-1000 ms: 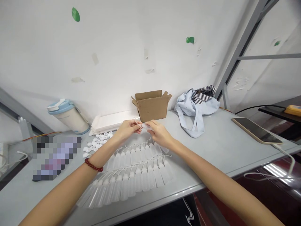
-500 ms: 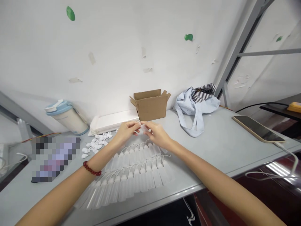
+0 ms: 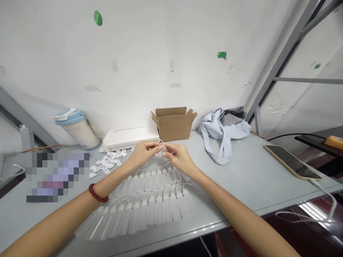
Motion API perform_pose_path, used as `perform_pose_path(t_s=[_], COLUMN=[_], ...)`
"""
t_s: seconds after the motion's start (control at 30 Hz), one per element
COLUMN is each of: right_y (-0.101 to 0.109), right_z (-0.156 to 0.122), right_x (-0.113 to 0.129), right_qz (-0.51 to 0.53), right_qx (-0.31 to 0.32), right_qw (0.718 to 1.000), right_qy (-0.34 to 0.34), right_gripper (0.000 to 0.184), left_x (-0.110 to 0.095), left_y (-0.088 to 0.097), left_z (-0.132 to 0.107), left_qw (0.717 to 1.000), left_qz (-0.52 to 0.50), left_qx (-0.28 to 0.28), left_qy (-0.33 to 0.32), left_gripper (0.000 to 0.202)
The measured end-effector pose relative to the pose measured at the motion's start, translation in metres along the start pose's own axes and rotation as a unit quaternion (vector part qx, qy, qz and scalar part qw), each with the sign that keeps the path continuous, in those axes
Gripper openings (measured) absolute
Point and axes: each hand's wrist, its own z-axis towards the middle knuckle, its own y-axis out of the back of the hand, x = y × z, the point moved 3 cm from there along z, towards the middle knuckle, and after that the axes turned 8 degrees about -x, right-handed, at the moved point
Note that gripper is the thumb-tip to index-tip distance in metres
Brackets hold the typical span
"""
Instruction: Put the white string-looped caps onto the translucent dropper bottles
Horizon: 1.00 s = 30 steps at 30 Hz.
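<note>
Over the table's middle, my left hand (image 3: 144, 153) and my right hand (image 3: 180, 157) meet at the fingertips. Between them is a small translucent plastic tube (image 3: 164, 151) with a thin white cord curving from its top. My right fingers pinch the tube's body, while my left thumb and finger close on its upper end. Just below lie two rows of similar translucent tubes (image 3: 152, 210), each with a white top and a cord. Left of my left hand is a loose pile of small white caps (image 3: 108, 162); the fingers partly hide the held tube.
An open cardboard box (image 3: 174, 126) stands against the wall beside a white stack of flat sheets (image 3: 131, 138). A blue-lidded cup (image 3: 79, 130) and a pixelated item (image 3: 59, 175) are at left. A light-blue bag (image 3: 225, 132) and a phone (image 3: 292, 160) with a cable are at right.
The view has tilted slightly, so the scene sits lower. Both hands remain together on the tube, whose cord now shows standing up above the fingertips.
</note>
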Motion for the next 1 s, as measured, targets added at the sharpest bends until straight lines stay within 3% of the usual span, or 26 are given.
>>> perform_pose_path(t_s=[0.1, 0.2, 0.33, 0.43, 0.5, 0.6, 0.77, 1.0], right_y=[-0.001, -0.001, 0.002, 0.002, 0.001, 0.000, 0.000, 0.002], right_z=[0.000, 0.001, 0.002, 0.002, 0.002, 0.003, 0.004, 0.004], right_x=[-0.002, -0.004, -0.007, -0.008, -0.009, -0.012, -0.016, -0.012], right_qz=[-0.004, -0.028, -0.021, -0.013, -0.022, -0.033, -0.006, 0.156], right_qx=[0.004, 0.001, -0.019, -0.027, -0.022, -0.016, -0.016, 0.001], right_qw=[1.000, 1.000, 1.000, 1.000, 0.999, 0.999, 0.999, 0.975], right_qy=[-0.009, -0.003, -0.006, -0.007, -0.008, -0.014, -0.029, -0.157], right_gripper=[0.028, 0.025, 0.023, 0.020, 0.019, 0.019, 0.022, 0.026], left_x=[-0.002, 0.003, 0.028, 0.056, 0.071, 0.080, 0.082, 0.099], left_y=[0.005, 0.018, 0.062, 0.096, 0.109, 0.108, 0.083, 0.069], left_z=[0.001, 0.001, 0.001, -0.004, -0.008, -0.010, 0.001, 0.006], left_qw=[0.998, 0.987, 0.944, 0.932, 0.935, 0.939, 0.930, 0.914], left_qz=[0.030, 0.124, 0.315, 0.355, 0.350, 0.339, 0.361, 0.397], left_qx=[0.033, 0.079, -0.008, -0.052, -0.063, -0.049, 0.008, 0.006], left_qy=[-0.033, -0.057, -0.098, -0.041, -0.011, -0.021, -0.073, -0.079], left_gripper=[0.031, 0.032, 0.031, 0.029, 0.029, 0.029, 0.044, 0.049])
